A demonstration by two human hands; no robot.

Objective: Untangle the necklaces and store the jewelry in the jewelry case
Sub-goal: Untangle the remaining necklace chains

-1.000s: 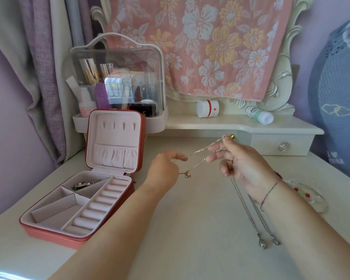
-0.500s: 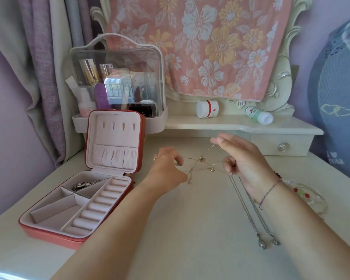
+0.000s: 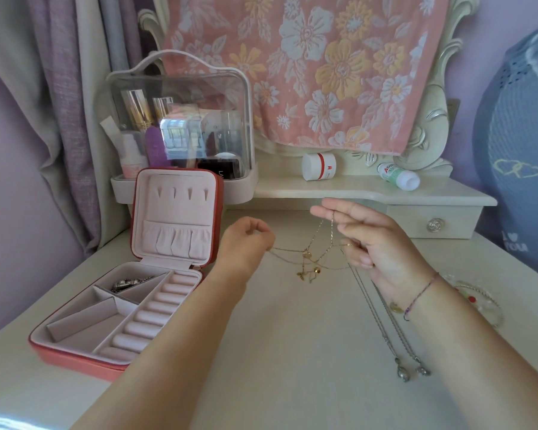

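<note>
Cream dressing table (image 3: 292, 352), both hands raised over it. Left hand (image 3: 246, 243) has its fingers curled, pinching one end of the tangled gold necklaces (image 3: 308, 262). Right hand (image 3: 376, 240) pinches the other strands higher up between thumb and forefinger, lower fingers curled in. Versus half a second back, the hands sit a bit wider apart and the gold chains sag lower. Pendants are bunched in the middle; cannot tell if they touch the tabletop. Silver necklaces (image 3: 385, 338) trail from under the right hand toward the near edge, their pendants lying on the table. Jewelry case (image 3: 174, 218) stands open at left, unmoved, lid upright. Its far compartment holds one silver piece (image 3: 128, 283). Just behind it is a clear box (image 3: 180, 88) with cosmetics inside. Jar (image 3: 319, 166) and bottle (image 3: 399, 178) lie on the far shelf under a floral towel (image 3: 308, 72). Bracelets (image 3: 479, 302) at right, partly hidden by the right forearm.
</note>
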